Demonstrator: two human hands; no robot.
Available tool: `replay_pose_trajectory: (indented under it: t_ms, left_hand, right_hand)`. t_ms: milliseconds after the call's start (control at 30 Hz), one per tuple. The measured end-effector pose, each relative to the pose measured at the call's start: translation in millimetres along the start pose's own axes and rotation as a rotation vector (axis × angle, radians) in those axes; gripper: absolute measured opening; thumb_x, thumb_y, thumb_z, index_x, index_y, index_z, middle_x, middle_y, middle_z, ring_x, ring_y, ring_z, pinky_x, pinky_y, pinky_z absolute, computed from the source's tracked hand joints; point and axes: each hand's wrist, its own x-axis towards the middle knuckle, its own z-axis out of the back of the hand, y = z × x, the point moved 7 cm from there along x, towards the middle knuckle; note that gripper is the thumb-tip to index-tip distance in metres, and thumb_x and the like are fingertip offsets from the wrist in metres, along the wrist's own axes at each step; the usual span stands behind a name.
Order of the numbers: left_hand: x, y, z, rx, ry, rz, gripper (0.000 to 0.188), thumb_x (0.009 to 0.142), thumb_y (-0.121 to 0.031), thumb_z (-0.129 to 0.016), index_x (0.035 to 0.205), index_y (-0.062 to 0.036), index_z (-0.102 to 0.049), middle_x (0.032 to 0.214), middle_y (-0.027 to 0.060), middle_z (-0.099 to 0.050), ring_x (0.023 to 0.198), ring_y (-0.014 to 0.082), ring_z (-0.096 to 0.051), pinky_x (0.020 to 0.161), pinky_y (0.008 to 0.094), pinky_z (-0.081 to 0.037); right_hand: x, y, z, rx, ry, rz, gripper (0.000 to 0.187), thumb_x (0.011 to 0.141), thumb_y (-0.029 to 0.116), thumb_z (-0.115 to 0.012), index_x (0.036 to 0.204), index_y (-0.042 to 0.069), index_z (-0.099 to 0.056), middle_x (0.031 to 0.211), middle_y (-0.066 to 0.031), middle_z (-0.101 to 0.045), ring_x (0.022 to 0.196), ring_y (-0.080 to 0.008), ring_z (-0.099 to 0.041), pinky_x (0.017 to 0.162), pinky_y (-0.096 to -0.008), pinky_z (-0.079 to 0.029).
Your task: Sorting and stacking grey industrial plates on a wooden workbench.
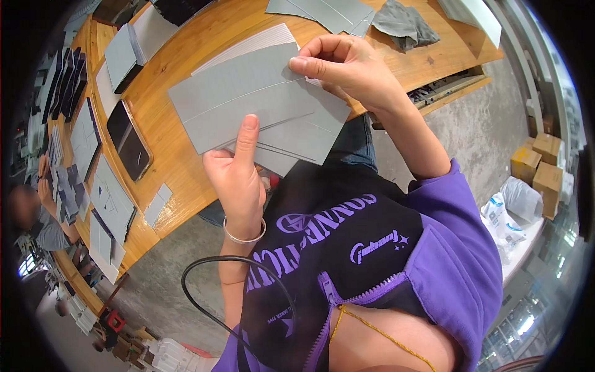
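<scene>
Several flat grey cards (pixel 229 87), each with a thin line across it, are fanned out in front of my body above the table's near edge. My left hand (pixel 235 180) grips the fan from below, its thumb lying on top of the cards and its other fingers hidden underneath. At the upper right corner of the top card, my right hand (pixel 353 68) pinches the edge between thumb and forefinger. Just behind the cards, a stack of white sheets (pixel 260 42) with ridged edges shows partly.
On the wooden table (pixel 170 65) lie a dark phone (pixel 127 139), a stack of grey cards (pixel 121 56), more grey sheets (pixel 328 12) and a crumpled grey cloth (pixel 404 26). Another person (pixel 52 232) works at the left. Cardboard boxes (pixel 545 180) stand far right.
</scene>
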Motion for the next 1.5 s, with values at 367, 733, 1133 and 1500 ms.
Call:
replay_pose_trajectory:
  t_ms: [367, 733, 1133, 1500]
  left_hand:
    - [1, 3, -5, -0.035, 0.019, 0.022, 0.023, 0.089, -0.009, -0.064, 0.106, 0.0052, -0.057, 0.102, 0.0113, -0.063, 0.09, 0.0147, -0.06, 0.079, 0.0298, -0.049]
    - [1, 4, -7, -0.062, 0.012, 0.024, 0.025, 0.089, -0.006, -0.064, 0.11, 0.0051, -0.056, 0.105, 0.0107, -0.062, 0.093, 0.0139, -0.059, 0.083, 0.0287, -0.047]
    - [12, 2, 1, -0.031, 0.057, 0.043, 0.027, 0.088, -0.009, -0.065, 0.11, 0.0031, -0.056, 0.105, 0.0105, -0.063, 0.093, 0.0145, -0.06, 0.082, 0.0283, -0.049]
    - [-4, 15, -34, 0.143, 0.237, 0.229, 0.033, 0.081, -0.009, -0.073, 0.106, 0.0056, -0.058, 0.092, 0.0097, -0.066, 0.078, 0.0126, -0.062, 0.065, 0.023, -0.049]
  right_hand:
    - [3, -22, -1, 0.228, 0.01, -0.101, 0.032, 0.076, 0.031, -0.078, 0.087, 0.003, -0.067, 0.072, 0.0004, -0.06, 0.062, -0.0029, -0.051, 0.054, -0.016, -0.038]
    - [-2, -24, 9, 0.327, -0.016, -0.131, 0.028, 0.081, 0.03, -0.075, 0.086, 0.003, -0.066, 0.072, 0.002, -0.058, 0.061, -0.0024, -0.051, 0.055, -0.0159, -0.04]
    - [-97, 12, 125, -0.932, -0.035, 0.339, 0.016, 0.065, 0.005, -0.079, 0.078, 0.008, -0.071, 0.07, 0.0002, -0.062, 0.061, -0.0086, -0.054, 0.052, -0.0223, -0.041]
    - [-17, 20, 32, -0.408, 0.122, 0.099, 0.031, 0.083, 0.031, -0.07, 0.096, 0.003, -0.07, 0.079, -0.0058, -0.067, 0.074, -0.0106, -0.062, 0.068, -0.0242, -0.049]
